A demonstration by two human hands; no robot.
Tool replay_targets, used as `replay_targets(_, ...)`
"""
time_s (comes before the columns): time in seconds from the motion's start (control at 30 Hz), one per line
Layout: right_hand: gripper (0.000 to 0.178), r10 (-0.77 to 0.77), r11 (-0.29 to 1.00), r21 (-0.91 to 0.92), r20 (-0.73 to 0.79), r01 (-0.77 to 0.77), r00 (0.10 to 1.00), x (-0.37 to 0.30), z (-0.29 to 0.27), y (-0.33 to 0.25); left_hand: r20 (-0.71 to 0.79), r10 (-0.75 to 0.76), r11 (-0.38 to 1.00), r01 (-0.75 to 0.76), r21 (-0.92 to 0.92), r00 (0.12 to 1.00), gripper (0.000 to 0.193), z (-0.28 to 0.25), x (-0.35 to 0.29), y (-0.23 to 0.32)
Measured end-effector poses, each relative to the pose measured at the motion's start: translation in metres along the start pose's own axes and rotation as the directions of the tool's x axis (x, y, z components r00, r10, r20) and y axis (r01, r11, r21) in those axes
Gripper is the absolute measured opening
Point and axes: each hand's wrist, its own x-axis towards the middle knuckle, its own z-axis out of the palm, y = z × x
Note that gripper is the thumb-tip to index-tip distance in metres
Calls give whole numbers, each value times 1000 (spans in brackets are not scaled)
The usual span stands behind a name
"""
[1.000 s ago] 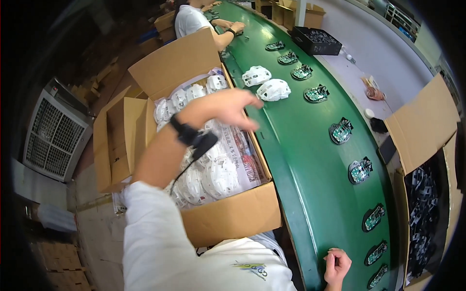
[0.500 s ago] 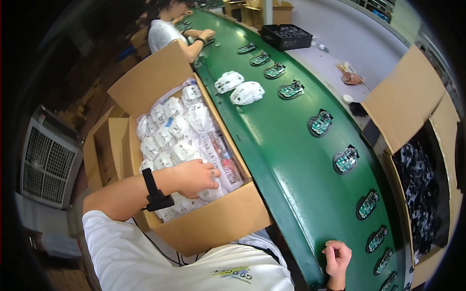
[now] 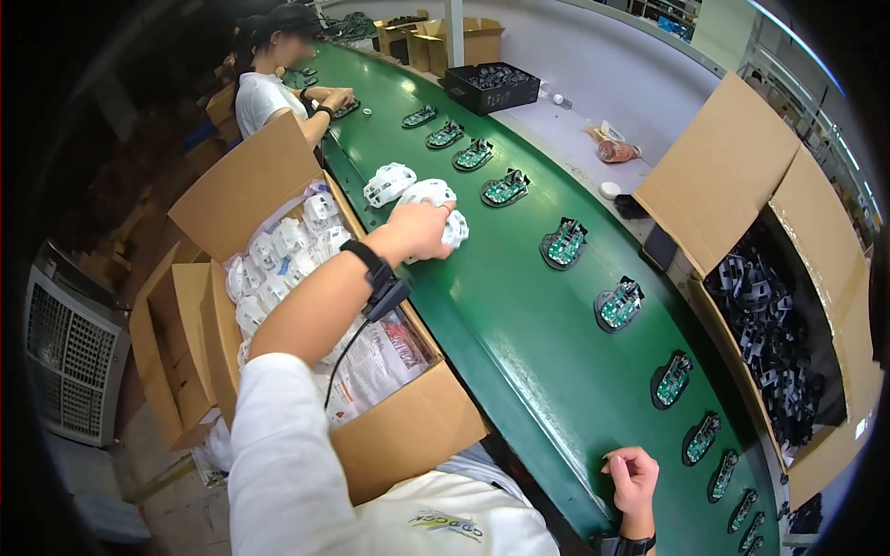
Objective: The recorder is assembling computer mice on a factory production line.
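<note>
As left grip curls, holding shell (white)

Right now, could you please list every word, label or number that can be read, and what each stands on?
White shirt: a small coloured logo with letters, not copied here.
Printed sheet inside the cardboard box: dark characters, not copied; finer print too small.
Black bin: pale marks, too small to read.
White shell in the left hand: no legible text.
</note>
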Motion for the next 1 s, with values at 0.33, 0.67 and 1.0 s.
replay_targets(0.33,13,44,993,114,-55,-37,998,-5,-5,15,-536,-192,979,122,-163,822,82,9,7,-107)
replay_targets(0.67,13,92,987,141,-97,-78,991,-20,-29,18,398,111,977,-174,125,911,105,42,-164,-94)
replay_targets(1.0,12,122,965,238,-56,-106,991,-4,-32,15,461,180,945,-283,166,869,73,7,-128,-86)
